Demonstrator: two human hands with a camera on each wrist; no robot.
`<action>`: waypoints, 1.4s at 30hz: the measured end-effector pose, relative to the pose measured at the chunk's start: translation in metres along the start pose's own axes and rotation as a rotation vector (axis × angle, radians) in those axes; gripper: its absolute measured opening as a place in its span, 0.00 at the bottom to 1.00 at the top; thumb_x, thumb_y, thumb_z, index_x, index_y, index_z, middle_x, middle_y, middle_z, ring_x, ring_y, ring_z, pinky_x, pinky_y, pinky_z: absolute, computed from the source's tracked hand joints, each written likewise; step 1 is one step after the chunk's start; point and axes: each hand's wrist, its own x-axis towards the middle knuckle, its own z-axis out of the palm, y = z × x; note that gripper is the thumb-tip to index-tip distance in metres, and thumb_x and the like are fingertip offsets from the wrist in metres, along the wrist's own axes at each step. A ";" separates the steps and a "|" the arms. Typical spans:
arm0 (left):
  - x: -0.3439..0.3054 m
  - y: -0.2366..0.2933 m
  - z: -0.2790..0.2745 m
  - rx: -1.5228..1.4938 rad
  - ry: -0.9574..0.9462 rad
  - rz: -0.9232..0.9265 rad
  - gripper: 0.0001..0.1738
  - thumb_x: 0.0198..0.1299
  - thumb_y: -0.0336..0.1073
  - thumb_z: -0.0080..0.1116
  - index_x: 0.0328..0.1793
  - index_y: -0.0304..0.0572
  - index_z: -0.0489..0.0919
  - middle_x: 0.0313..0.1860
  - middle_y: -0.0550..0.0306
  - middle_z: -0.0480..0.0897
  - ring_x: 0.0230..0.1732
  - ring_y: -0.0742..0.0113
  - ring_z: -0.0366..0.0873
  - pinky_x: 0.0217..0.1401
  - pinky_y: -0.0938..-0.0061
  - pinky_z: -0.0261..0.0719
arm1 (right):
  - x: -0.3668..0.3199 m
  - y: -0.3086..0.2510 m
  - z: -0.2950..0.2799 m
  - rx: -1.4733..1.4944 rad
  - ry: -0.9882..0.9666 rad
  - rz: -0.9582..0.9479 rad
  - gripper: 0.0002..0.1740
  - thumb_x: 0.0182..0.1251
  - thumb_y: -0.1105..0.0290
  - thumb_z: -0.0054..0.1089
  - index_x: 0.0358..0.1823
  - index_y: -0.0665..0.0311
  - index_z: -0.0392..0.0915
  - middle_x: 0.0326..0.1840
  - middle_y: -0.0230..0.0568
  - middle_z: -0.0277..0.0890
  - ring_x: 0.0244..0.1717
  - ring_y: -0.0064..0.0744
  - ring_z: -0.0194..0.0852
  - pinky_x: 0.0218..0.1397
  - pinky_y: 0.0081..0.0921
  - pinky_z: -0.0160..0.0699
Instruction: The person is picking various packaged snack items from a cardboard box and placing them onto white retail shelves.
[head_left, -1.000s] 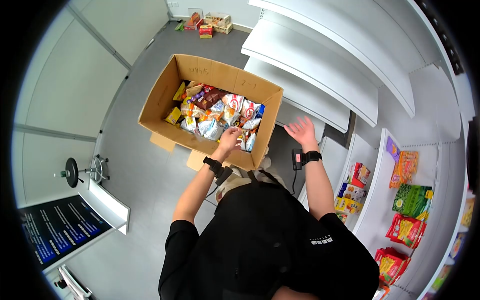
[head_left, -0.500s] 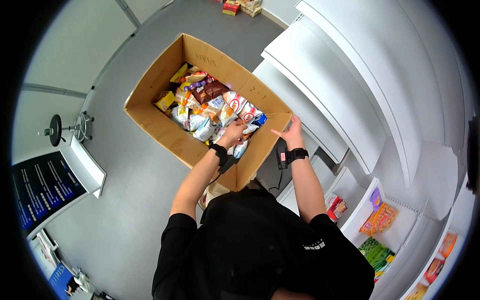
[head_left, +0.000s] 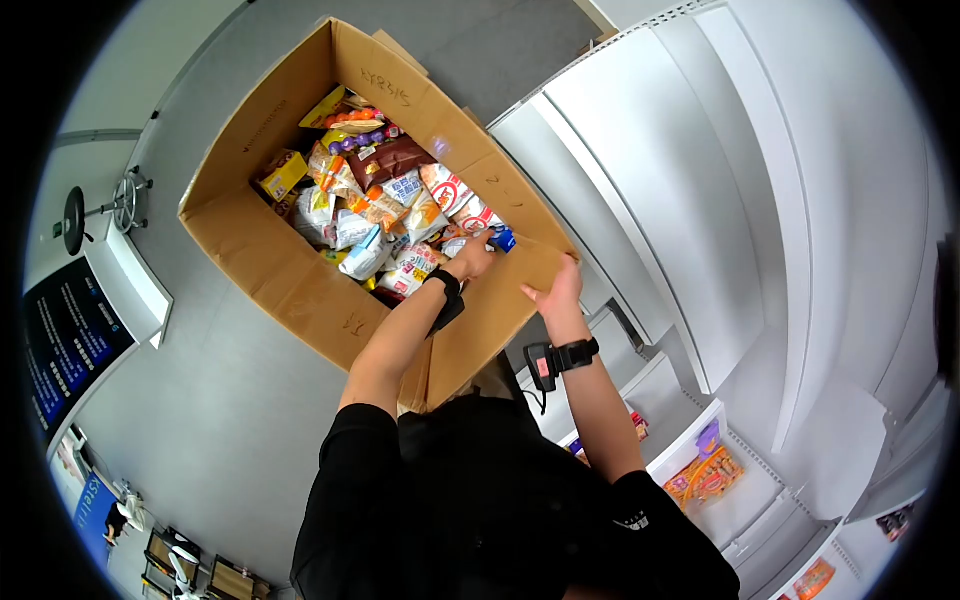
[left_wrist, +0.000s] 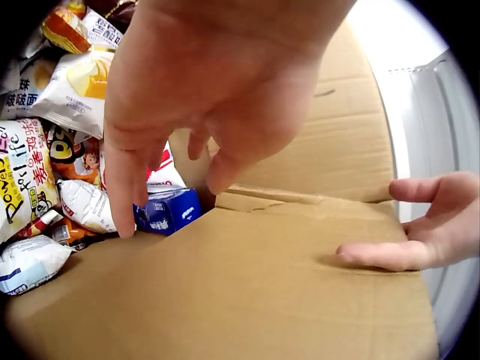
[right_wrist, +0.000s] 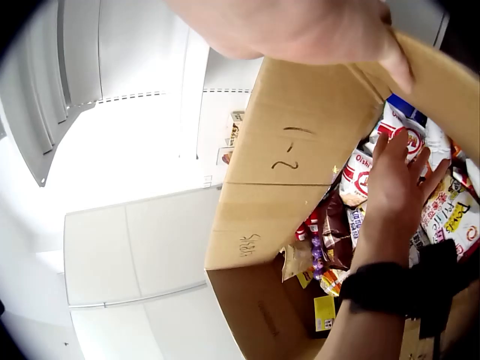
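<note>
A large open cardboard box (head_left: 262, 262) full of packaged snacks fills the centre of the head view. Inside it, near one corner, my left hand (head_left: 474, 262) reaches down with fingers spread and fairly straight. In the left wrist view its fingertips hang beside a small blue packet (left_wrist: 171, 212), with nothing held between them. At the same corner, my right hand (head_left: 560, 298) holds the box's wall, thumb inside and fingers outside. Red-and-white bags (head_left: 446, 190), a brown bag (head_left: 392, 161) and a white-and-yellow bag (left_wrist: 77, 90) lie close by.
Long white shelves (head_left: 625, 215) stand just right of the box. Lower right, a shelf holds an orange snack bag (head_left: 703, 478) and a purple one (head_left: 708, 438). On the left are a wheeled stool (head_left: 128, 203) and a dark screen (head_left: 70, 345).
My right hand, raised open beside the box a second ago, has come to its corner and taken hold of the wall. My left hand has moved across the snacks toward that corner.
</note>
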 end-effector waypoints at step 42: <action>0.087 -0.080 -0.008 -0.109 -0.141 -0.110 0.16 0.56 0.39 0.52 0.52 0.50 0.73 0.44 0.59 0.75 0.49 0.59 0.74 0.32 0.57 0.85 | -0.017 -0.002 0.006 -0.030 0.019 -0.059 0.24 0.63 0.60 0.45 0.61 0.55 0.62 0.63 0.40 0.60 0.63 0.47 0.59 0.60 0.65 0.57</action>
